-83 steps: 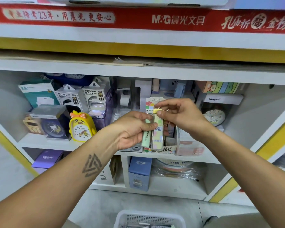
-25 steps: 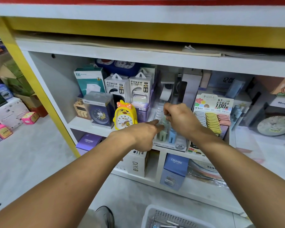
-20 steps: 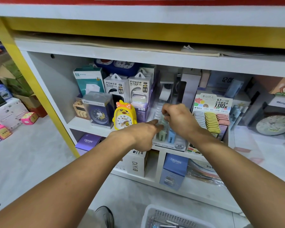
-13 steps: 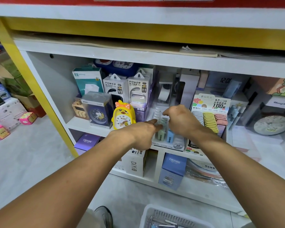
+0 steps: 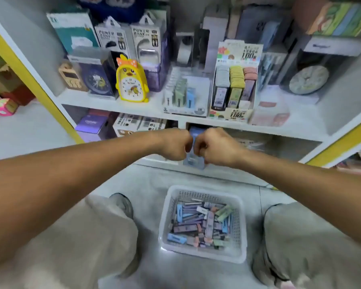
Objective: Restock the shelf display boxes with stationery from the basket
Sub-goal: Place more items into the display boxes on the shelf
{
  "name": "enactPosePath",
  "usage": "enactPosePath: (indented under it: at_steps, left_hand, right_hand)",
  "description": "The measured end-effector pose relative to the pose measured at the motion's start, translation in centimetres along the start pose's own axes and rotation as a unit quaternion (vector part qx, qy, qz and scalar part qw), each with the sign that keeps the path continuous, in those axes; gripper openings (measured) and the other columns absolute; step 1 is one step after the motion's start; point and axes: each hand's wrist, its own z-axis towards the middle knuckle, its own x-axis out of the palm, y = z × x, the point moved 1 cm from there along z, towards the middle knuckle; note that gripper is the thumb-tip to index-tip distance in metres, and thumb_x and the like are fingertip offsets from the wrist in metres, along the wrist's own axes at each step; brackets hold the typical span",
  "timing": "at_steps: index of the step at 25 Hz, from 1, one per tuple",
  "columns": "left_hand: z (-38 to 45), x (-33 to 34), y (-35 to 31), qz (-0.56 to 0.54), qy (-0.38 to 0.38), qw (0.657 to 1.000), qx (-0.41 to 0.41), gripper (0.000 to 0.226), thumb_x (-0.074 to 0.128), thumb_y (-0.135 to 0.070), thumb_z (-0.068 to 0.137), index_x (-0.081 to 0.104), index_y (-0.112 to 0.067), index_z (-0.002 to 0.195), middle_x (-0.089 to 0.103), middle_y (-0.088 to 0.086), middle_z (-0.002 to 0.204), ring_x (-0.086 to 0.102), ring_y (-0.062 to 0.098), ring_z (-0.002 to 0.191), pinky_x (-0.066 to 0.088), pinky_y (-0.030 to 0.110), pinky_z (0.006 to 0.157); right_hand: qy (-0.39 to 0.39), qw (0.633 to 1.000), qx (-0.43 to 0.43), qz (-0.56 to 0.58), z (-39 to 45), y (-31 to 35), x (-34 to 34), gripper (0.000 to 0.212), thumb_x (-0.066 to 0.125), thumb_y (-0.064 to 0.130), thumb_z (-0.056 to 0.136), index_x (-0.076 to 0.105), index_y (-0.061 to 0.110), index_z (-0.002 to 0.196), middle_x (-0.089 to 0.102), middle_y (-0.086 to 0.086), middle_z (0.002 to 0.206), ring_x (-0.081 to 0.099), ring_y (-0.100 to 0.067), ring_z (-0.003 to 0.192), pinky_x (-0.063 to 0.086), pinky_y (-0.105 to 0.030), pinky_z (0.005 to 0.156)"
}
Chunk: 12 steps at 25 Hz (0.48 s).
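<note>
A white mesh basket [image 5: 239, 205] stands on the floor between my knees, holding several pastel lead cases [image 5: 198, 224]. On the middle shelf a clear display box [image 5: 198, 84] holds white, green and blue cases in rows. Beside it a printed display box [image 5: 233, 113] holds grey, yellow and pink cases. My left hand [image 5: 175, 143] and my right hand [image 5: 215, 147] hover side by side in front of the lower shelf, above the basket. Both have curled fingers, and I see nothing in either. The frame is blurred.
A yellow chick alarm clock [image 5: 131, 80] and boxed power banks [image 5: 129, 40] stand left of the display boxes. A round clock [image 5: 308, 80] sits at the right. A blue box [image 5: 193, 161] stands on the lower shelf behind my hands. My knees flank the basket.
Both hands have drawn back from the clear display box and dropped below the shelf edge. My view has tilted down, so the basket and my knees now show.
</note>
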Motion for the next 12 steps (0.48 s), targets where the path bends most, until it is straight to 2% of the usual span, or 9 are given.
enactPosePath:
  at_steps: [2,3,5,6,9,12]
  left_hand:
    - [1.4,4.6,-1.0,0.031,0.153,0.987,0.024,0.04,0.054,-0.01,0.086,0.062,-0.009,0.125,0.066,0.012,0.113,0.065,0.031,0.103,0.055,0.045,0.088]
    - [2.3,7.2,-1.5,0.044,0.18,0.982,0.031,0.038,0.056,-0.012,0.088,0.062,-0.006,0.125,0.066,0.014,0.115,0.064,0.032,0.104,0.055,0.044,0.089]
    - [4.1,12.6,-2.2,0.051,0.177,0.983,0.026,0.036,0.062,-0.017,0.089,0.063,-0.003,0.121,0.066,0.017,0.118,0.064,0.033,0.105,0.054,0.04,0.089]
    - [4.6,15.4,-2.4,0.038,0.18,0.983,0.013,0.036,0.064,-0.019,0.089,0.063,-0.002,0.12,0.066,0.018,0.118,0.063,0.033,0.105,0.054,0.038,0.088]
    - [5.5,22.7,-2.0,-0.011,0.196,0.981,-0.01,0.037,0.066,-0.019,0.089,0.059,0.001,0.119,0.062,0.021,0.121,0.061,0.035,0.108,0.052,0.04,0.09]
    - [6.4,28.1,-2.1,-0.037,0.168,0.985,-0.02,0.044,0.065,-0.012,0.085,0.051,0.0,0.125,0.055,0.019,0.125,0.057,0.034,0.114,0.051,0.041,0.092]
  right_hand:
    - [0.117,0.991,0.034,-0.059,-1.5,-3.3,5.2,0.026,0.057,0.003,0.084,0.073,0.022,0.088,0.063,0.009,0.079,0.066,-0.02,0.087,0.053,-0.03,0.077]
    - [0.152,0.984,0.061,-0.071,-2.2,-5.1,8.0,0.026,0.056,0.004,0.085,0.074,0.021,0.096,0.067,0.003,0.092,0.065,-0.021,0.096,0.052,-0.03,0.082]
    - [0.186,0.973,0.121,-0.069,-3.6,-8.9,12.9,0.03,0.056,0.006,0.087,0.072,0.017,0.111,0.068,-0.006,0.116,0.063,-0.024,0.108,0.052,-0.031,0.089]
    - [0.197,0.966,0.156,-0.055,-4.3,-10.6,15.1,0.032,0.057,0.007,0.088,0.069,0.014,0.116,0.067,-0.009,0.121,0.062,-0.026,0.11,0.052,-0.033,0.09]
    - [0.193,0.943,0.271,0.019,-6.7,-14.6,19.6,0.033,0.059,0.007,0.089,0.061,0.003,0.122,0.064,-0.017,0.122,0.063,-0.031,0.106,0.053,-0.032,0.084]
    - [0.126,0.929,0.345,0.044,-8.8,-16.9,22.9,0.035,0.06,0.01,0.09,0.055,0.0,0.124,0.062,-0.02,0.122,0.061,-0.036,0.11,0.047,-0.031,0.081]
